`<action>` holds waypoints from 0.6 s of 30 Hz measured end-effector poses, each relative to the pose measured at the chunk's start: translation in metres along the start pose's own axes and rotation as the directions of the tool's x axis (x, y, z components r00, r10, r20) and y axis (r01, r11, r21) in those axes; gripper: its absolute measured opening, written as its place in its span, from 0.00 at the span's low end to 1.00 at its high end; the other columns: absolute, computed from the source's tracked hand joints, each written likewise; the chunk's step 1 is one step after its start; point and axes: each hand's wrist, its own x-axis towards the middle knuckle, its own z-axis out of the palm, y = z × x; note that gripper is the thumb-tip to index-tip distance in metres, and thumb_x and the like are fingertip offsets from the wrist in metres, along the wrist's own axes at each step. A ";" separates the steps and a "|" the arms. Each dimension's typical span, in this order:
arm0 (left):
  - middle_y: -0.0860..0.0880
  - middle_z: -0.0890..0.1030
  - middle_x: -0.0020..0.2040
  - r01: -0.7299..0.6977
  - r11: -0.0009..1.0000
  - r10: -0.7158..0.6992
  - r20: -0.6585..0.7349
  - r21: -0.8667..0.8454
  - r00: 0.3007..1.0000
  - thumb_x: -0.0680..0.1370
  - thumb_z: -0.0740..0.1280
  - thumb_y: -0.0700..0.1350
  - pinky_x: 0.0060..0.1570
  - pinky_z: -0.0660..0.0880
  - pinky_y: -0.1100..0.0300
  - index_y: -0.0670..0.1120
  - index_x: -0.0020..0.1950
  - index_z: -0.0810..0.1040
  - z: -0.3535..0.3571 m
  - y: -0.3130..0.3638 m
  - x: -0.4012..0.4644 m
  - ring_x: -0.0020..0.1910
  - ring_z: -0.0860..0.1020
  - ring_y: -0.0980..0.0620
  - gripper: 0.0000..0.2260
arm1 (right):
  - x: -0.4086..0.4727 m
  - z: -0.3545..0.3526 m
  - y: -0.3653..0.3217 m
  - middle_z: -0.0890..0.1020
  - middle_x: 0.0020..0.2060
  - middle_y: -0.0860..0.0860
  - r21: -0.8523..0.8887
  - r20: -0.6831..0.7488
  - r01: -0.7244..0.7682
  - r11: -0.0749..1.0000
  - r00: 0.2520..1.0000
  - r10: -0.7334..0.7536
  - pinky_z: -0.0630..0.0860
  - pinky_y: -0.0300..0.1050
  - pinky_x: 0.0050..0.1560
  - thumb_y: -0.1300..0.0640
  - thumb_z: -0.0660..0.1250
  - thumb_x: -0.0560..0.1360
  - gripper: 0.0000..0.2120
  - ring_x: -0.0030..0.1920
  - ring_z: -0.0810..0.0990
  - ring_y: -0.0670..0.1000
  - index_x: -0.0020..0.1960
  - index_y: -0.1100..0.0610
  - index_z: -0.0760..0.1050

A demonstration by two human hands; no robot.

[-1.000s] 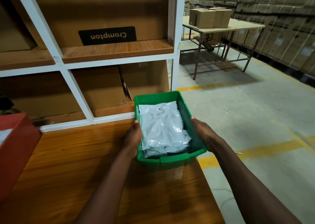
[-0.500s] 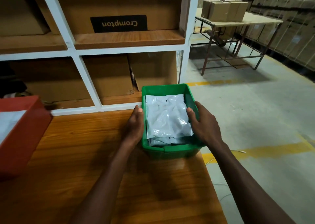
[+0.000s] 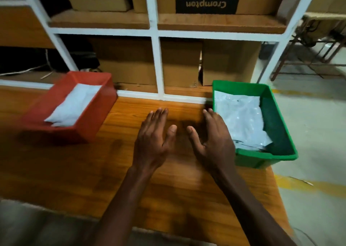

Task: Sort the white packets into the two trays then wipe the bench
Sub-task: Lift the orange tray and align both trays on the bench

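Both hands are hovering over the bare wooden table (image 3: 78, 171), palms down and holding nothing: the left hand (image 3: 152, 141) and the right hand (image 3: 213, 141) are side by side, their fingers (image 3: 159, 114) lying straight and slightly apart. No loose packets are showing on the table, so the sorting is looking done and the wipe is likely coming next. No cloth is showing anywhere in view, so one needs fetching; then broad strokes are called for, working round both trays or lifting them.

Just right of the right hand's fingers, the green tray (image 3: 277, 133) is holding a stack of white packets (image 3: 241, 120). Well to the left of the left hand's fingers, the red tray (image 3: 84, 126) is holding more packets (image 3: 74, 103).
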 end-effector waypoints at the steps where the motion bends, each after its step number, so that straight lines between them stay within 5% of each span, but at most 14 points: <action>1: 0.52 0.59 0.80 -0.006 1.000 0.006 -0.013 0.019 1.000 0.82 0.49 0.62 0.76 0.58 0.46 0.54 0.80 0.57 -0.010 -0.012 -0.005 0.79 0.52 0.52 0.27 | -0.006 0.011 -0.014 0.72 0.73 0.56 0.017 0.017 0.003 1.000 1.000 -0.003 0.72 0.56 0.69 0.35 0.58 0.79 0.33 0.73 0.70 0.56 0.74 0.57 0.69; 8: 0.49 0.62 0.79 -0.008 0.998 0.014 -0.078 0.068 0.997 0.81 0.45 0.65 0.75 0.58 0.43 0.51 0.79 0.60 -0.077 -0.114 -0.033 0.79 0.56 0.49 0.31 | -0.032 0.086 -0.111 0.70 0.74 0.55 0.054 0.097 -0.048 0.997 0.994 0.042 0.73 0.60 0.67 0.31 0.54 0.78 0.37 0.75 0.67 0.56 0.77 0.55 0.64; 18: 0.47 0.66 0.77 -0.065 0.996 0.077 -0.217 0.064 0.973 0.83 0.53 0.60 0.70 0.66 0.42 0.48 0.77 0.65 -0.159 -0.241 -0.045 0.78 0.61 0.48 0.26 | -0.042 0.187 -0.253 0.71 0.74 0.54 0.120 0.091 -0.129 0.984 0.989 0.119 0.74 0.60 0.66 0.31 0.55 0.78 0.37 0.74 0.68 0.55 0.77 0.54 0.64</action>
